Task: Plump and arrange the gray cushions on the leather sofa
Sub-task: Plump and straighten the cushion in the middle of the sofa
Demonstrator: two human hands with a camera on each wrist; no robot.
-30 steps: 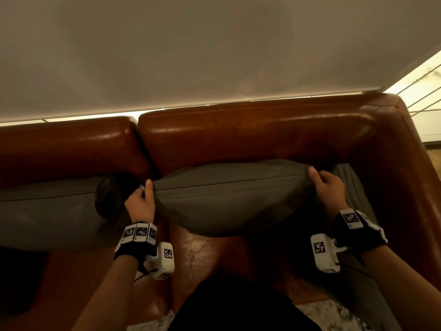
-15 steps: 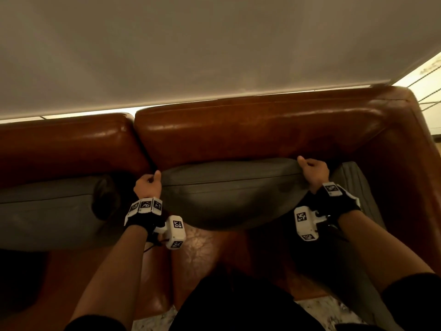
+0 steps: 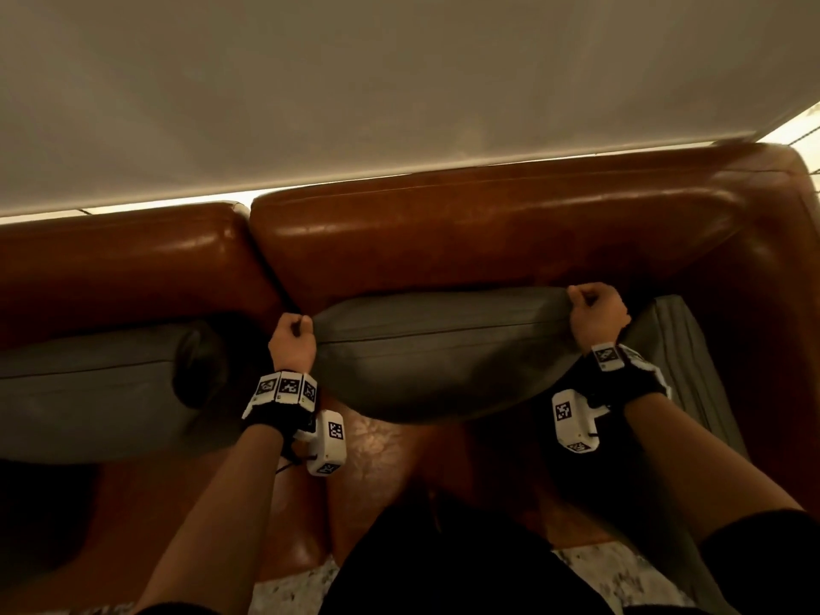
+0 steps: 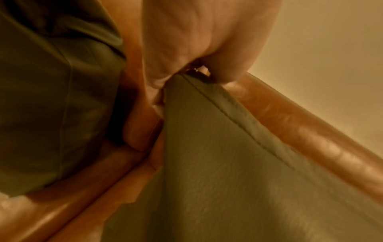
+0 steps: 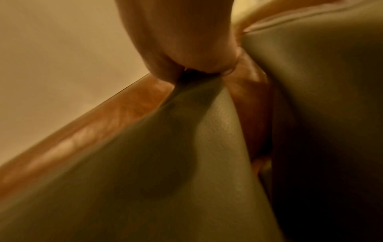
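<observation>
- Closest to the camera: both forearms reach out over the seat, each with a black wrist strap carrying white blocks printed with black-and-white square marker codes. That's the only "print" anywhere, no brand or readable words that I can spot.
- Left hand (image 3: 293, 344) is curled tight, pinching the upper left corner of the middle gray cushion (image 3: 439, 361). The left wrist view shows the fingers clamped right on the seam corner.
- Right hand (image 3: 597, 315) does the same on the upper right corner, fingers bunched round the fabric.
- The cushion stands upright on the leather sofa (image 3: 488, 241), leaning against the backrest, between another gray cushion (image 3: 88, 383) on the left and a third (image 3: 674, 348) tucked by the right arm.
- Looks to me like the settling step: cushion is being held by its top corners to shape it and seat it.
- Next I'd guess a small tug or shake upward, then let go with both hands evenly so it doesn't slump or tip forward.
</observation>
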